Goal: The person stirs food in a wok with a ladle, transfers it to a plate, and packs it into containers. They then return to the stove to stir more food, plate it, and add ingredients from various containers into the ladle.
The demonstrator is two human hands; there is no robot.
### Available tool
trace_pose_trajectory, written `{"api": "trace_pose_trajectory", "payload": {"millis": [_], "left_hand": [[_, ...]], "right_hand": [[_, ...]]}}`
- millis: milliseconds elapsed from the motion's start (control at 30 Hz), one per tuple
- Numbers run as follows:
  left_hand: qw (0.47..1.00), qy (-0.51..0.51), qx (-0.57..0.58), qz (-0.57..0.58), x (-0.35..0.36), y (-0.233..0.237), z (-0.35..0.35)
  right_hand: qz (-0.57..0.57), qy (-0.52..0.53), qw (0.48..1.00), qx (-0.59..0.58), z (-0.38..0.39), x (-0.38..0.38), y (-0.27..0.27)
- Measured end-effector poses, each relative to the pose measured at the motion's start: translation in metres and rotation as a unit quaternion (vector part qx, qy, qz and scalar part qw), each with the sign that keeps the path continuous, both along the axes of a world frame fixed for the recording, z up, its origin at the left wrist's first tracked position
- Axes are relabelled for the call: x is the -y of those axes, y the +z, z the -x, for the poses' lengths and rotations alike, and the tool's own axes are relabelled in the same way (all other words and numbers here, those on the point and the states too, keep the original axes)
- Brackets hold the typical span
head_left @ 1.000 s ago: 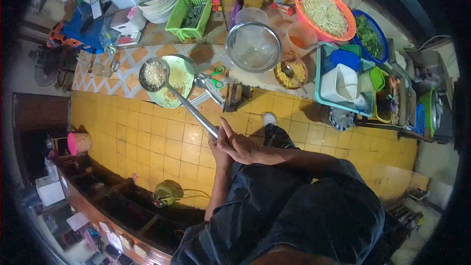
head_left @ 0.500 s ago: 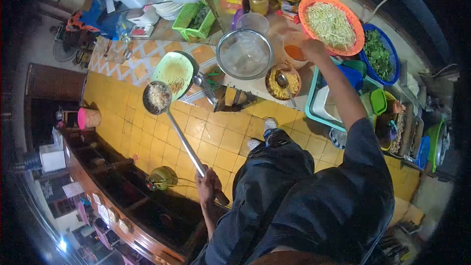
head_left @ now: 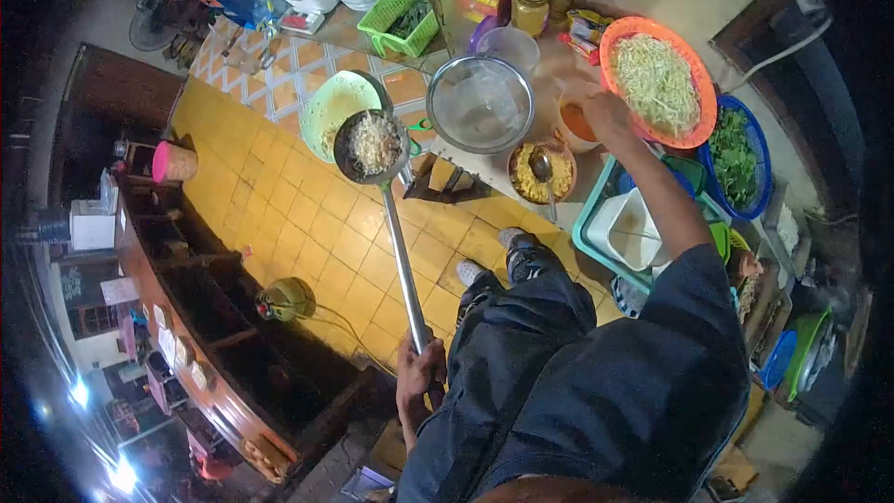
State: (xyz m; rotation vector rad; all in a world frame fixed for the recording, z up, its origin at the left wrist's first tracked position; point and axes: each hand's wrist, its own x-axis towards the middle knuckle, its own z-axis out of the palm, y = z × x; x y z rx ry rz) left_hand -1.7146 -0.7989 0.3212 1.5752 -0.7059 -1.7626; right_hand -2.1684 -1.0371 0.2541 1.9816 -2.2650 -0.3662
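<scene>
My left hand [head_left: 421, 368] is closed around the long handle of a ladle [head_left: 400, 261]. Shredded pale food and brown bits [head_left: 374, 144] fill the ladle's bowl, held over the edge of a light green bowl [head_left: 326, 102]. My right hand [head_left: 607, 118] is at the rim of a tub of orange liquid [head_left: 577, 121], its fingers curled down. Whatever they grip is hidden. Just beyond that hand is an orange basket of shredded cabbage [head_left: 710, 98]. A bowl of yellow crumbly food [head_left: 527, 184] with a spoon [head_left: 542, 168] stands nearer me.
A steel bowl [head_left: 444, 123] stands mid-counter. Behind it are jars [head_left: 530, 7] and a green basket [head_left: 377, 34]. To the right are a blue basket of leaves [head_left: 762, 144] and a teal tub [head_left: 589, 240] with white containers. A gas cylinder [head_left: 287, 299] sits on the yellow floor.
The ladle has swung up and right, from left of the green bowl to its right edge. My right hand stays by the orange liquid. The whole view has shifted slightly.
</scene>
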Motion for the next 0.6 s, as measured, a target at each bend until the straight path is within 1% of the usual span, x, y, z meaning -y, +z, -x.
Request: {"api": "trace_pose_trajectory", "payload": {"millis": [100, 133, 167, 200, 233, 267, 300, 333, 400, 433, 500, 533, 600], "left_hand": [[1.0, 0.003, -0.003, -0.031, 0.004, 0.013, 0.022], [0.999, -0.002, -0.038, -0.017, 0.005, 0.014, 0.025], [0.997, -0.007, -0.074, -0.003, 0.006, 0.015, 0.029], [0.997, -0.005, -0.073, -0.004, 0.01, 0.017, 0.034], [0.998, -0.025, -0.049, -0.01, 0.015, 0.023, 0.039], [0.999, -0.046, -0.025, -0.016, 0.02, 0.03, 0.045], [0.999, -0.015, -0.001, -0.037, 0.023, 0.038, 0.054], [0.999, -0.016, -0.001, -0.037, 0.027, 0.039, 0.057], [0.997, -0.075, 0.006, -0.032, 0.036, 0.039, 0.059], [0.997, -0.076, 0.006, -0.03, 0.039, 0.039, 0.061], [0.991, -0.132, -0.009, -0.025, 0.045, 0.037, 0.063], [0.991, -0.135, -0.011, -0.021, 0.049, 0.038, 0.064], [0.985, -0.171, 0.007, 0.0, 0.055, 0.039, 0.069]], "right_hand": [[-0.04, 0.018, 0.999, 0.031, 0.002, -0.001, -0.008], [-0.045, 0.019, 0.998, 0.033, 0.005, -0.003, -0.01], [-0.045, 0.049, 0.996, 0.057, 0.008, -0.006, -0.011], [-0.043, 0.08, 0.993, 0.081, 0.011, -0.006, -0.009], [-0.043, 0.082, 0.992, 0.081, 0.009, -0.005, 0.001], [-0.108, 0.06, 0.986, 0.109, 0.005, -0.004, 0.019], [-0.173, 0.036, 0.975, 0.136, 0.004, -0.003, 0.028], [-0.173, 0.035, 0.975, 0.136, 0.013, -0.003, 0.02], [-0.184, 0.08, 0.968, 0.154, 0.037, 0.001, -0.001], [-0.181, 0.079, 0.968, 0.154, 0.041, -0.001, 0.009], [-0.284, 0.096, 0.921, 0.25, 0.052, -0.005, 0.04], [-0.28, 0.094, 0.923, 0.248, 0.058, -0.009, 0.043], [-0.229, 0.051, 0.894, 0.383, 0.073, -0.021, 0.045]]}}
